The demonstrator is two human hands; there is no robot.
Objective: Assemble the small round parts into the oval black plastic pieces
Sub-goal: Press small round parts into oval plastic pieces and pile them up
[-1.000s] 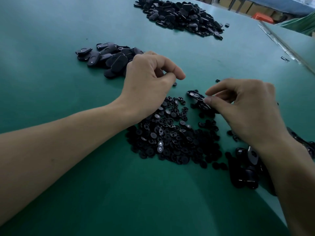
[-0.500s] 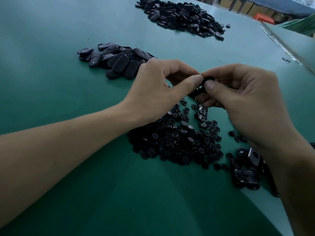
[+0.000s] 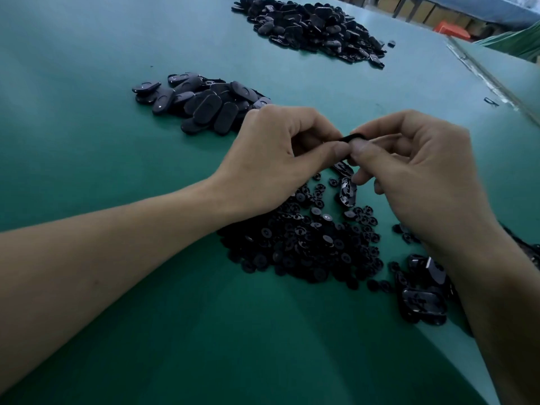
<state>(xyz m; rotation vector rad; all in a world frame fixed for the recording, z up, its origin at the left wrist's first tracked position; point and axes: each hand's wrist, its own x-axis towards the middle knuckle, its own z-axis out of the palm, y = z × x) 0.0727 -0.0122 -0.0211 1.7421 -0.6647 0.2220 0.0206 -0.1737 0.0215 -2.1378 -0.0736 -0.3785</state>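
Black oval pieces (image 3: 204, 108) and black round parts (image 3: 306, 244) on green table (image 3: 87, 156)

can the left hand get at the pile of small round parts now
Probably yes. The pile of small round parts lies below the left hand with nothing between, but its grip is on the oval piece shared with the right hand, so it must let go first.
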